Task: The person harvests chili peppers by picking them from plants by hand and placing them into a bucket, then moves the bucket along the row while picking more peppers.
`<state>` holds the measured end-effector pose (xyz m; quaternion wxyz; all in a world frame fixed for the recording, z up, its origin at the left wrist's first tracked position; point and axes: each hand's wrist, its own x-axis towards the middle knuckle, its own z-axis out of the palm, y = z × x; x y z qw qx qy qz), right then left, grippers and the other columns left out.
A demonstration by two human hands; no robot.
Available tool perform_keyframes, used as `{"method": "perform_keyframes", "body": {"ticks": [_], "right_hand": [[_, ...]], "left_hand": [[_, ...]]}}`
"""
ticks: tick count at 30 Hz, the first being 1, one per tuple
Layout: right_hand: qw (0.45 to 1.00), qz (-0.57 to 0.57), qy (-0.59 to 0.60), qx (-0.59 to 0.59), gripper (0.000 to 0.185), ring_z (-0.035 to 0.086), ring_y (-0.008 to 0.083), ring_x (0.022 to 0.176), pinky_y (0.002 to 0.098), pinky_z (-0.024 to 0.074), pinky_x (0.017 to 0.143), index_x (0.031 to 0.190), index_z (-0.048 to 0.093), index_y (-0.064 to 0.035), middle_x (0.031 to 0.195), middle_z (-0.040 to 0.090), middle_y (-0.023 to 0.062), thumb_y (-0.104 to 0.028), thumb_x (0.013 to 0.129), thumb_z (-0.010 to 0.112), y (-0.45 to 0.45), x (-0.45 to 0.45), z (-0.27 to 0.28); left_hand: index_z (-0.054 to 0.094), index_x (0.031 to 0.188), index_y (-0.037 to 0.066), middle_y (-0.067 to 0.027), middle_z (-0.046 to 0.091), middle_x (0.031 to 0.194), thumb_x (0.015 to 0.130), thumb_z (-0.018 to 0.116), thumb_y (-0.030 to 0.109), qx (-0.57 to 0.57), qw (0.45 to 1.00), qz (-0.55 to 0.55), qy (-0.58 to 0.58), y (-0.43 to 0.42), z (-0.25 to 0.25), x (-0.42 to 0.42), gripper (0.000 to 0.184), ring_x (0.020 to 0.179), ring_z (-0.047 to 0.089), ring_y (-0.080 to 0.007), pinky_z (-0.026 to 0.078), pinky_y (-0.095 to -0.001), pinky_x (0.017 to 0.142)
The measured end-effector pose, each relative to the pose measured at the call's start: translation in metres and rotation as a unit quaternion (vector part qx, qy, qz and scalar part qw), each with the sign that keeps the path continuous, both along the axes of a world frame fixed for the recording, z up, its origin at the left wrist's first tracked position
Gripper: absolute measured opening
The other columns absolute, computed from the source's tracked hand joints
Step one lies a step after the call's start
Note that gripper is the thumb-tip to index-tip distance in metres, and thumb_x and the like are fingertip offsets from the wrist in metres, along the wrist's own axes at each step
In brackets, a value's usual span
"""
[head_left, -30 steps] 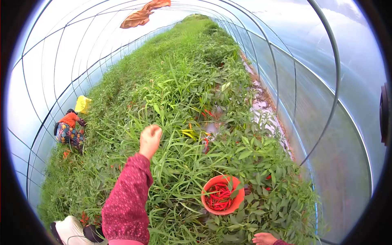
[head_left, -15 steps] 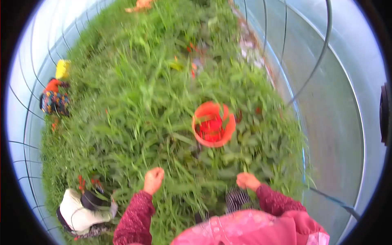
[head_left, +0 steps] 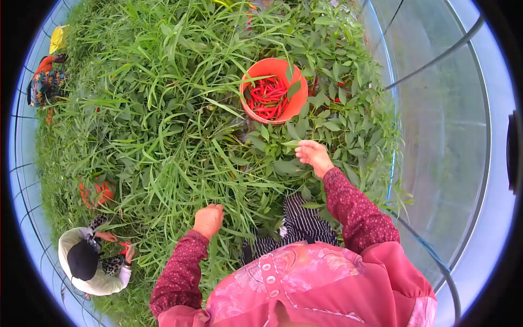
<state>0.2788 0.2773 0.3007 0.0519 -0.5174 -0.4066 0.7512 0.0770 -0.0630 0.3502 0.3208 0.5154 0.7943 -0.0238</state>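
Red peppers (head_left: 267, 98) are part-filling the bucket (head_left: 296, 106), more are showing beside it, and below it left fingers (head_left: 217, 209) are resting closed, right fingers (head_left: 306, 151) sitting half-open, any hold unclear.

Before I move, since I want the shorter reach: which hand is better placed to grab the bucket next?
Right, I'd say. The right hand is close to the bucket's near side; the left hand is clearly farther off, over the grass.

No readable text, label, brand, number or sign shows anywhere around the two hands, near or well apart from them.
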Motion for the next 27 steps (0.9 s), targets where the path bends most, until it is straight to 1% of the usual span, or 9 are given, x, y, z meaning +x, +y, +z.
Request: {"method": "perform_keyframes", "body": {"ticks": [5, 7, 9, 11, 17, 18, 21, 23, 27], "right_hand": [[0.992, 0.06, -0.074, 0.086, 0.025, 0.06, 0.015, 0.092, 0.0291, 0.0471, 0.079, 0.111, 0.06, -0.0052, 0.103, 0.065, 0.005, -0.007, 0.087, 0.053, 0.05, -0.016, -0.036], [0.944, 0.185, -0.13, 0.242, 0.027, 0.06, 0.0163, 0.096, 0.0291, 0.0463, 0.084, 0.112, 0.06, -0.0071, 0.104, 0.065, 0.006, -0.009, 0.087, 0.052, 0.069, -0.019, -0.052], [0.933, 0.218, -0.162, 0.236, 0.028, 0.059, 0.0217, 0.101, 0.0316, 0.0445, 0.09, 0.112, 0.061, -0.0094, 0.109, 0.064, 0.009, -0.012, 0.085, 0.054, 0.085, -0.018, -0.059], [0.863, 0.31, -0.199, 0.346, 0.031, 0.056, 0.0274, 0.107, 0.0357, 0.0428, 0.094, 0.113, 0.06, -0.01, 0.117, 0.059, 0.0129, -0.015, 0.082, 0.058, 0.098, -0.018, -0.07], [0.792, 0.419, -0.176, 0.407, 0.05, 0.043, 0.0299, 0.122, 0.0398, 0.0378, 0.101, 0.124, 0.052, -0.0141, 0.132, 0.048, 0.0122, -0.026, 0.076, 0.065, 0.101, -0.004, -0.103], [0.774, 0.475, -0.19, 0.373, 0.053, 0.042, 0.0293, 0.123, 0.041, 0.0372, 0.101, 0.125, 0.052, -0.0149, 0.133, 0.047, 0.0117, -0.027, 0.075, 0.065, 0.098, -0.001, -0.103], [0.735, 0.578, -0.182, 0.305, 0.052, 0.037, 0.0265, 0.127, 0.0448, 0.035, 0.1, 0.123, 0.055, -0.0166, 0.131, 0.046, 0.0095, -0.03, 0.074, 0.067, 0.095, 0.009, -0.097], [0.662, 0.63, -0.2, 0.352, 0.046, 0.034, 0.0254, 0.129, 0.0454, 0.0334, 0.1, 0.117, 0.06, -0.0154, 0.126, 0.048, 0.0088, -0.028, 0.073, 0.068, 0.093, 0.02, -0.098], [0.635, 0.633, -0.177, 0.407, 0.038, 0.036, 0.0253, 0.127, 0.0437, 0.0338, 0.095, 0.106, 0.065, -0.0125, 0.123, 0.05, 0.0072, -0.016, 0.069, 0.068, 0.097, 0.034, -0.101]], "left_hand": [[0.06, 0.091, 0.006, -0.0146, 0.061, 0.08, 0.081, 0.058, 0.02, -0.024, 0.999, -0.012, -0.029, 0.053, -0.019, 0.014, 0.017, 0.074, 0.062, -0.0325, 0.051, -0.0424, 0.065], [0.06, 0.091, 0.005, -0.0154, 0.061, 0.082, 0.082, 0.057, 0.018, -0.029, 0.998, -0.027, -0.046, 0.077, -0.031, 0.011, 0.016, 0.075, 0.062, -0.0328, 0.051, -0.0423, 0.066], [0.057, 0.083, 0.007, -0.0133, 0.06, 0.075, 0.078, 0.058, 0.014, 0.017, 0.999, -0.03, -0.043, 0.092, -0.049, 0.01, 0.008, 0.07, 0.062, -0.031, 0.051, -0.0403, 0.062], [0.057, 0.081, 0.007, -0.0133, 0.06, 0.075, 0.078, 0.058, 0.013, 0.046, 0.999, -0.005, -0.025, 0.12, -0.059, 0.007, 0.008, 0.071, 0.062, -0.0303, 0.051, -0.04, 0.061], [0.056, 0.077, 0.005, -0.0128, 0.059, 0.073, 0.079, 0.056, 0.013, 0.018, 0.997, -0.039, -0.063, 0.177, -0.085, 0.007, 0.008, 0.072, 0.062, -0.03, 0.052, -0.0397, 0.061], [0.061, 0.084, 0.003, -0.0155, 0.063, 0.08, 0.081, 0.056, 0.013, -0.007, 0.997, -0.052, -0.059, 0.19, -0.086, 0.006, 0.011, 0.078, 0.064, -0.032, 0.053, -0.0393, 0.069], [0.064, 0.105, 0.004, -0.0178, 0.064, 0.104, 0.083, 0.057, 0.012, 0.129, 0.972, 0.144, -0.136, 0.22, -0.1, -0.025, 0.025, 0.094, 0.062, -0.0339, 0.05, -0.0378, 0.084], [0.064, 0.103, 0.004, -0.0166, 0.065, 0.102, 0.083, 0.056, 0.01, 0.109, 0.953, 0.24, -0.152, 0.239, -0.098, -0.061, 0.022, 0.092, 0.063, -0.0325, 0.05, -0.0366, 0.084], [0.066, 0.101, 0.009, -0.0146, 0.066, 0.101, 0.084, 0.055, 0.006, 0.002, 0.981, 0.193, -0.028, 0.228, -0.118, -0.123, 0.021, 0.094, 0.064, -0.0265, 0.05, -0.0337, 0.083]]}}
